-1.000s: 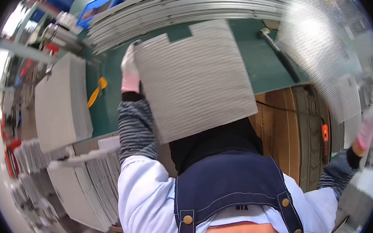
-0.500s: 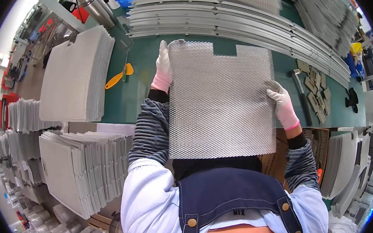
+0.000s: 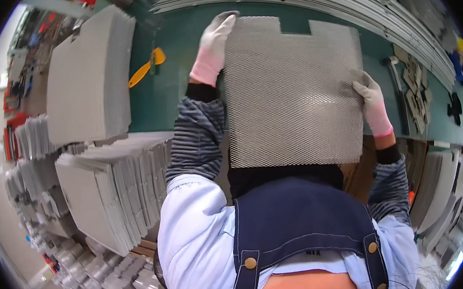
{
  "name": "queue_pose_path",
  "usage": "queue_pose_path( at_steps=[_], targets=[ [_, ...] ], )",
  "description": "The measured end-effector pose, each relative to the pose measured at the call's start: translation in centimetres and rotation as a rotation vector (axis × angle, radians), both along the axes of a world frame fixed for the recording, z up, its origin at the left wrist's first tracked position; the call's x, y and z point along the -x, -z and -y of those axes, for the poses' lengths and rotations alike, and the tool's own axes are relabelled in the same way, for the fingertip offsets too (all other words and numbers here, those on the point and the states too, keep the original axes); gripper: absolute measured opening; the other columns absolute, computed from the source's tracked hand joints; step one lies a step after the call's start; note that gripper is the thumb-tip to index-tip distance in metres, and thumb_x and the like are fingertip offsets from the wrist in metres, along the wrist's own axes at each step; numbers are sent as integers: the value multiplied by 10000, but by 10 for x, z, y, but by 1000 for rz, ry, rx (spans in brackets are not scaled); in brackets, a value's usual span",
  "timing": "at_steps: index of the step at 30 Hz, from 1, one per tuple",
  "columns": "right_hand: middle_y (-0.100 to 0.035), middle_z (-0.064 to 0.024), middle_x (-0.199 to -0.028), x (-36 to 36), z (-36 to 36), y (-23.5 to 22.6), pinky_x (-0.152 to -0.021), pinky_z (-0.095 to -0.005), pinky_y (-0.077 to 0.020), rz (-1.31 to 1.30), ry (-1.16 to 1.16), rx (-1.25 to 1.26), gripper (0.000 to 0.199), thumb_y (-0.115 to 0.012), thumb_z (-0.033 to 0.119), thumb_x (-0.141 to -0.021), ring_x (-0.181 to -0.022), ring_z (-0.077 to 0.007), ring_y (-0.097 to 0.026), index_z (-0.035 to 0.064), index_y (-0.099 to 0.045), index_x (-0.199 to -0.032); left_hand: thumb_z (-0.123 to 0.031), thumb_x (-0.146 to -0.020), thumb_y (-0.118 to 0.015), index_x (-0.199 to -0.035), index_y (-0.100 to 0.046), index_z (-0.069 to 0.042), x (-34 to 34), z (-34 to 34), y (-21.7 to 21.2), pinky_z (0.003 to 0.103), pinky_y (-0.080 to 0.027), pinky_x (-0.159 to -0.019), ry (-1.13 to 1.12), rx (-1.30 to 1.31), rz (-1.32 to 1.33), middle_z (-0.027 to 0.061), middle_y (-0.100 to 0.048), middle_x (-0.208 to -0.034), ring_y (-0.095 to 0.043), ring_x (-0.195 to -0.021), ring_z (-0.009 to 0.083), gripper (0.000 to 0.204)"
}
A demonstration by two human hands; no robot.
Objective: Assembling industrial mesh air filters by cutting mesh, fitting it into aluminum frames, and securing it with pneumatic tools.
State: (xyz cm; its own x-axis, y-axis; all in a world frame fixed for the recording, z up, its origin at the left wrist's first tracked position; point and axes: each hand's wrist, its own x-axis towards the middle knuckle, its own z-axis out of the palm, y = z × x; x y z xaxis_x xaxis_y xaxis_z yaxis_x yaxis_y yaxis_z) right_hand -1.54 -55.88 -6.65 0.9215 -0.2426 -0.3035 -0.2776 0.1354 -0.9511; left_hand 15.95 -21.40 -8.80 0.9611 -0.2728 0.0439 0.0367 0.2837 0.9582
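A silver expanded-metal mesh sheet [image 3: 295,93] with a rectangular notch in its far edge is held up in front of me, over the near edge of the green table. My left hand [image 3: 215,47], in a white glove with a pink cuff, grips its far left corner, fingers bent over the edge. Gloved the same way, my right hand [image 3: 372,98] pinches the sheet's right edge about halfway down. The thumb lies on the near face; the other fingers are partly hidden behind the sheet.
Left on the green table [image 3: 171,103] stands a stack of mesh sheets [image 3: 82,83] beside a yellow scraper [image 3: 146,68]. Long metal profiles [image 3: 296,1] run along the back. A hammer [image 3: 399,90] and flat metal pieces [image 3: 415,92] lie right. More sheets [image 3: 108,200] stand lower left.
The sheet and both hands have shifted right and upward in the view, with the same hold. The surroundings have shifted too, as the head view moved.
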Motion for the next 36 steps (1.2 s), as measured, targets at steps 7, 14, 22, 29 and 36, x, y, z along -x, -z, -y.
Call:
queue_pose_path(
  at_steps=[7,14,22,29,36],
  targets=[
    [-642,-150,-1077,-12,4,-33,-811,-300,-506,-170,-227,844,518,-686,174,-837,-937,-198,-632,-64,-488,-1252,-150,-913,-592,-1223,-564,29,15,-2,-14,261,-408,-952,-111,-210,72,95,-608,-1145,-551,-1061,155,359],
    [-635,-140,-1069,21,-10,-17,-864,-299,-482,-136,-322,170,633,-776,223,-786,-965,-163,-596,-65,-479,-1264,-121,-927,-584,-1253,-560,20,-1,-46,-22,295,-424,-962,-202,66,-13,97,-602,-1184,-565,-1071,192,357],
    [-603,-102,-1233,29,-40,-28,-971,-291,-439,39,-466,-24,471,-631,91,-896,-1083,-150,-564,-55,-477,-1316,-184,-906,-625,-1274,-591,-26,7,-64,-38,280,-374,-1010,-502,-225,-52,83,-599,-1243,-541,-1118,179,402],
    [-665,-72,-994,71,-14,-30,-833,-299,-507,111,-291,239,292,-595,4,-862,-890,-148,-627,-32,-563,-1150,-122,-903,-608,-1207,-590,-4,34,-36,-122,270,-411,-953,-314,-175,127,64,-624,-1125,-565,-1040,151,327],
    [-655,-70,-1128,196,-19,-42,-933,-308,-471,-263,-474,-111,479,-658,-60,-729,-1043,-144,-600,-28,-601,-1204,-80,-877,-636,-1142,-582,-2,141,-40,-131,220,-417,-864,-208,-401,296,18,-601,-1027,-547,-923,81,281]
  ],
)
